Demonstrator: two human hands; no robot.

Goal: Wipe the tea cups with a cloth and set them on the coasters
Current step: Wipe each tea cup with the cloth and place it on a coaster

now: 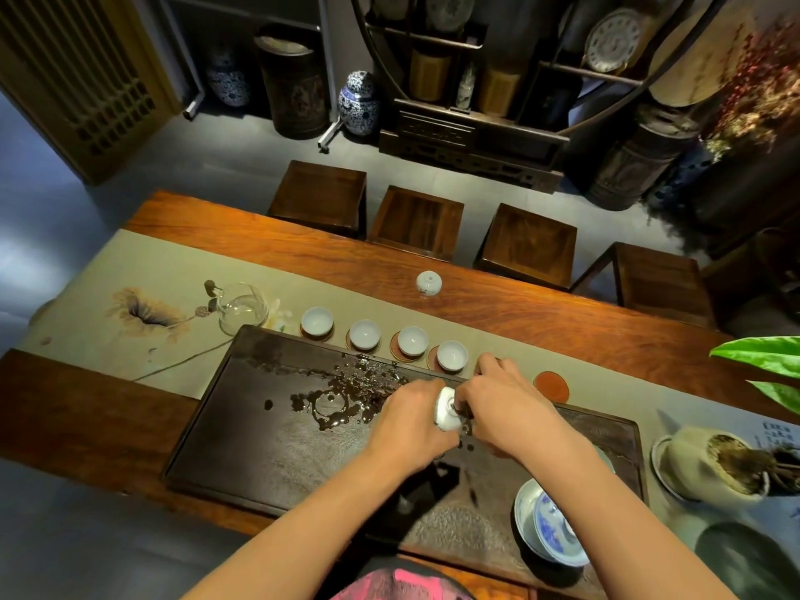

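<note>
Head view shows both hands over the dark tea tray (268, 426). Left hand (411, 420) grips a white tea cup (446, 411), tipped on its side with its foot toward the right hand (504, 404), whose curled fingers press at that foot; any cloth is hidden. Four cups (365, 334) stand upright on coasters; one red coaster (551, 386) lies bare.

Long reddish-brown wooden table (498, 305) with a pale beige cloth runner (173, 270) bearing a painted lotus. Beyond its far edge, four dark square wooden stools (322, 197) in a row on a grey, smooth floor (225, 158). Rear: dark carved wooden display shelf (474, 136) holding patterned plates; blue-and-white porcelain lidded jar (358, 103); dark cylindrical drum-shaped container (296, 86). Left: tan wooden lattice screen (82, 71). Lighting dim, warm on the table.
</note>
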